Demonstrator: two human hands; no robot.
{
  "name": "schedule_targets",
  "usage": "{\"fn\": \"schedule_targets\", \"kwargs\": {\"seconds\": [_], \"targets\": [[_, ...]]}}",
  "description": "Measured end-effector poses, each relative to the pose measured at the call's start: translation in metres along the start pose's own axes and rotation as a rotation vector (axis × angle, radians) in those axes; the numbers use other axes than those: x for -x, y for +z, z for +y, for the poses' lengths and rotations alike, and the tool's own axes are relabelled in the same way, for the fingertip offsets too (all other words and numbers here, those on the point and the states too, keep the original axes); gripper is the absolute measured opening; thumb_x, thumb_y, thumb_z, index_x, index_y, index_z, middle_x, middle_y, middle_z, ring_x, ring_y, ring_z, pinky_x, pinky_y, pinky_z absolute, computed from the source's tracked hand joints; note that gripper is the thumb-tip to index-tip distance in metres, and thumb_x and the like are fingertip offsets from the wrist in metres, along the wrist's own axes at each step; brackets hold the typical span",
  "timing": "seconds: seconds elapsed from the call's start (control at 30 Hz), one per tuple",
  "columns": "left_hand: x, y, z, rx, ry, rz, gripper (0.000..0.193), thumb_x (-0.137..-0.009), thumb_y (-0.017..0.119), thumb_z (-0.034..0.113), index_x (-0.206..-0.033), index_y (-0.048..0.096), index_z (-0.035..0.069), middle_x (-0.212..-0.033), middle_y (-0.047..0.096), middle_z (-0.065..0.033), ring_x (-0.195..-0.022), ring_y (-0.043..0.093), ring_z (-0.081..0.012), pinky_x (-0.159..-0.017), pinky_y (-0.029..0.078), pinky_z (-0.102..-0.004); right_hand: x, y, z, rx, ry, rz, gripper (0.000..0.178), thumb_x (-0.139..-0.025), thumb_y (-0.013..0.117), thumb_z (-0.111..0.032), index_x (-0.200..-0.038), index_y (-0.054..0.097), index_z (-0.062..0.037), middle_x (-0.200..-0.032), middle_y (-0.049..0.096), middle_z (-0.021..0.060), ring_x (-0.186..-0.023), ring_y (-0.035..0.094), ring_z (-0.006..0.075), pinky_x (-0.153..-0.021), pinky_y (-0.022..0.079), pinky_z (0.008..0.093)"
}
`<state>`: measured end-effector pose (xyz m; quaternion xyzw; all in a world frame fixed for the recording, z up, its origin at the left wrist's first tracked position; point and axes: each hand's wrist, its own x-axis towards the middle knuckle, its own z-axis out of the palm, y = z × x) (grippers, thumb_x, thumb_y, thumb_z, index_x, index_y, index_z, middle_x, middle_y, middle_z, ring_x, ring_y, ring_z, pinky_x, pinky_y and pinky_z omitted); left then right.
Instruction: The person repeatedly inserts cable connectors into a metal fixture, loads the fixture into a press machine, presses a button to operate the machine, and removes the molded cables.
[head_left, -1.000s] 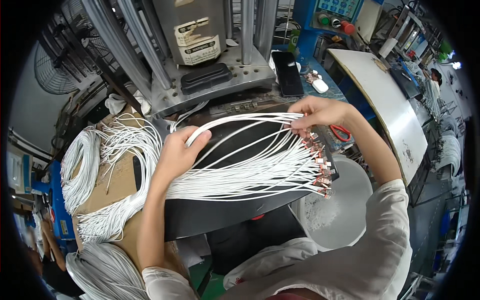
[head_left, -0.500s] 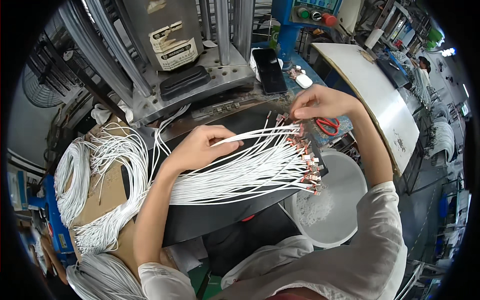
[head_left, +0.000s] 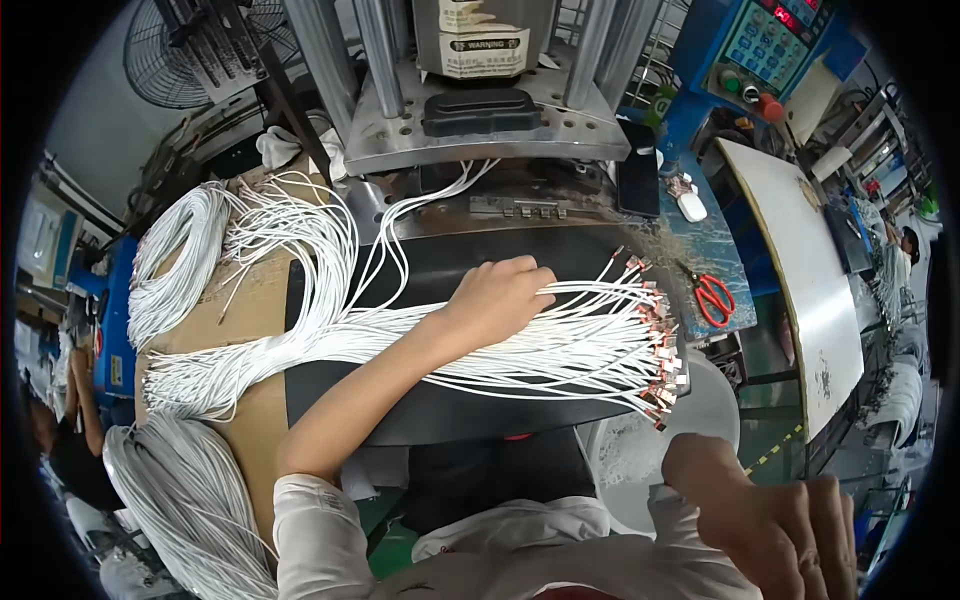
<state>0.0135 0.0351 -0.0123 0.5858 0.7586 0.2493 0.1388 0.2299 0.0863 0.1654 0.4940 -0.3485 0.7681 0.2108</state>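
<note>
My left hand point(head_left: 500, 298) lies over the upper side of a thick bundle of white cables point(head_left: 580, 345), its fingers closed round some of them. The bundle stretches across a black mat point(head_left: 350, 425). Small metal connectors with red-orange parts point(head_left: 662, 352) are fanned out at its right end. My right hand point(head_left: 775, 515) is raised at the lower right, close to the camera and away from the cables. Its fingers are bent downward with their tips hidden, so whether it holds anything cannot be seen.
A metal press point(head_left: 480, 140) with upright posts stands behind the mat. Red-handled scissors point(head_left: 713, 300), a dark phone point(head_left: 638, 180) and a white case point(head_left: 692, 207) lie at the right. Coiled white cables point(head_left: 180, 260) sit on cardboard at the left. A pale bucket point(head_left: 715, 400) stands below the connectors.
My right hand has left the connector ends and come down and back towards me. My left hand stays on the cables, now palm-down over them. The view has turned and shifted.
</note>
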Motion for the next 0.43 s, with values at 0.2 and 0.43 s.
{"fn": "schedule_targets", "kwargs": {"seconds": [0.2,0.43], "targets": [[-0.005,0.005,-0.003,0.029,-0.003,-0.021,0.028,-0.094,0.060,0.032,-0.107,0.067,0.008,-0.097,0.066,-0.0113,-0.093,0.065,-0.0371,-0.079,0.052,-0.0475,0.021,-0.019,-0.001,-0.026,-0.260,-0.177,0.024,-0.096,0.056,-0.003,-0.106,0.075,-0.0139,-0.116,0.070,0.0027,-0.111,0.065,0.0111,-0.110,0.038,0.0308],[-0.013,0.005,0.002,0.015,-0.002,0.013,0.028,-0.093,0.061,0.033,-0.107,0.068,0.009,-0.098,0.066,-0.0113,-0.094,0.064,-0.0366,-0.079,0.051,-0.0470,0.024,-0.009,-0.023,-0.070,-0.355,-0.201,0.030,-0.095,0.062,-0.022,-0.125,0.061,-0.0202,-0.135,0.050,0.0030,-0.127,0.050,0.0192,-0.115,0.029,0.0432]]}}
